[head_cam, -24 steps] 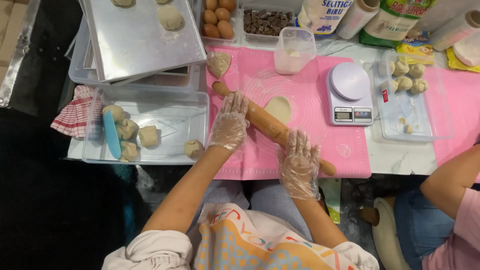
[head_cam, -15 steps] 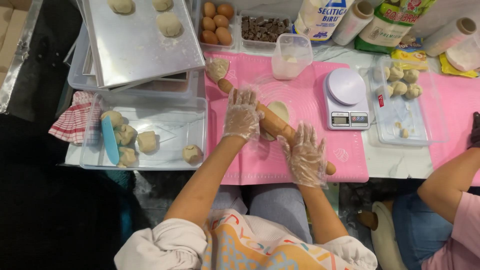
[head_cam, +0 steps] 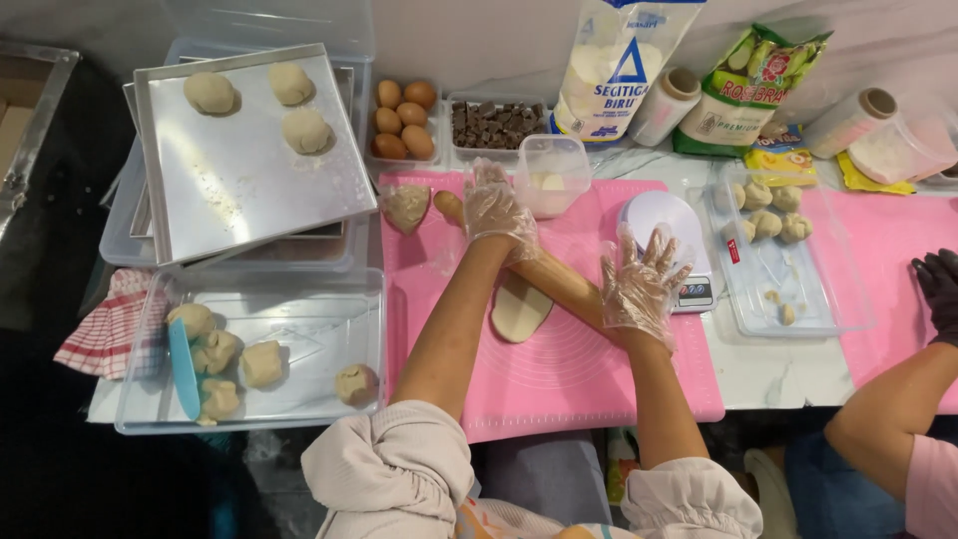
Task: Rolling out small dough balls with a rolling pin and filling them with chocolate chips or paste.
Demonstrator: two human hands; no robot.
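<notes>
Plastic-gloved, the left hand and right hand lie flat, fingers spread, on a wooden rolling pin set slantwise over an oval of dough on the pink mat. Even pressure from both palms should keep the sheet uniform, I judge; the kitchen scale sits near the right hand.

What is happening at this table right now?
A person in thin clear gloves is rolling a piece of dough flat on a pink mat with a wooden rolling pin. The left hand and right hand both press open-palmed on the pin. A metal tray holds three dough balls, and a clear tray nearer the person holds more pieces with a blue scraper. Another person's dark-gloved hand is at the right edge.
</notes>
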